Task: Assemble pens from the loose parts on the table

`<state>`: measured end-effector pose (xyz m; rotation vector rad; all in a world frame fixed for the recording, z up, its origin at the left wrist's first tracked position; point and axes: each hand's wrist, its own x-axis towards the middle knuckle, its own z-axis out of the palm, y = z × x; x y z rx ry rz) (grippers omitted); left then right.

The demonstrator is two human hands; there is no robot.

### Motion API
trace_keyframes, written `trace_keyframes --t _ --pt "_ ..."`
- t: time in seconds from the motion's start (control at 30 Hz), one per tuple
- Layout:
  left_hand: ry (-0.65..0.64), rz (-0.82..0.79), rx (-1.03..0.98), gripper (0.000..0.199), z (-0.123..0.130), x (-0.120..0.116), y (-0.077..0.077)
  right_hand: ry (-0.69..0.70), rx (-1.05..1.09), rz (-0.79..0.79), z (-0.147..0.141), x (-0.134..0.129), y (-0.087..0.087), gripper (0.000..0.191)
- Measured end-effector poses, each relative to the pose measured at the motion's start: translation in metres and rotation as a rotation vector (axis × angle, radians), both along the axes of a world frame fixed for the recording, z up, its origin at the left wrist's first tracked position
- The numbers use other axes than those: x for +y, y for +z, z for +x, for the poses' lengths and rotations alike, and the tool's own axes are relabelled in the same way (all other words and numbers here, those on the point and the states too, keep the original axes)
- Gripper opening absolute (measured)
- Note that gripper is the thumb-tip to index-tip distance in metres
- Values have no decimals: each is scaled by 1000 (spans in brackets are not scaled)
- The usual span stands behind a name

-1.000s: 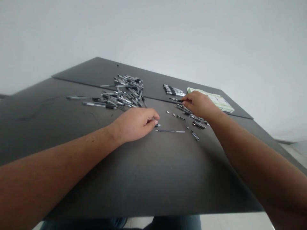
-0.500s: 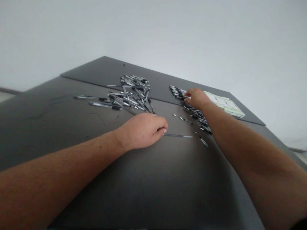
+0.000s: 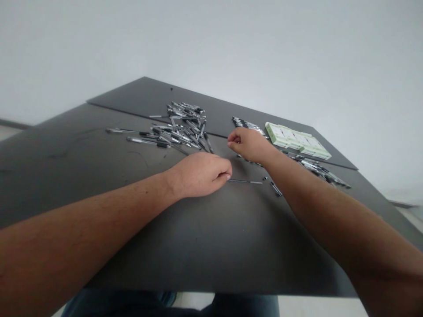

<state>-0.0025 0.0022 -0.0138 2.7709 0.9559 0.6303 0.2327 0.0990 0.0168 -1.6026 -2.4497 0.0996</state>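
My left hand [image 3: 203, 174] is closed in a pinch just above the dark table [image 3: 211, 242]. A thin pen refill [image 3: 246, 181] sticks out to the right of its fingertips. Farther back, my right hand [image 3: 247, 143] hovers with its fingers curled; whether anything is in them is hidden. Behind that hand lies a tidy row of black and clear pens [image 3: 243, 123]. Beneath the right wrist, small pen parts are partly covered, and a short clear pen piece [image 3: 276, 189] lies near the forearm.
A loose heap of pens and parts [image 3: 188, 130] spreads at the back left. Pale green boxes [image 3: 297, 141] lie at the back right, with more pens [image 3: 319, 169] in front. A seam [image 3: 132, 113] crosses the table, and a white wall rises behind it.
My right hand has drawn back from the pen row, moving left and nearer, which uncovers the boxes and more pens at right. My left hand stays nearly still. The view has shifted slightly.
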Motion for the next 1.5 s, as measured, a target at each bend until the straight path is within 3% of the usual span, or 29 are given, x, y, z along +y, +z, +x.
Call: trace_keyframes --t 0.27,0.5,0.63,0.73,0.87,1.0,1.1,1.23,1.5 --pt "8 -37 39 22 3 -2 5 -58 -21 -35 -66 16 -11 30" --pt "5 -76 58 24 7 -4 11 -85 -104 -40 -68 40 -23 32" --pt "9 -95 73 24 7 -4 12 -81 -136 -36 -60 38 -10 26" --pt "-2 -83 66 23 6 -4 9 -72 -114 -4 -41 18 13 26" --pt "-16 -68 8 21 4 -2 3 -66 163 -83 5 -31 35 30" --pt "3 -49 10 21 3 0 -1 -61 706 -370 45 -85 26 19" --pt "22 -41 39 23 1 2 -3 -128 955 -530 59 -114 13 24" --pt "25 -39 49 27 -4 5 -6 -152 1028 -602 67 -130 5 25" --pt "33 -56 17 29 -11 10 -11 -19 918 -609 78 -129 0 23"
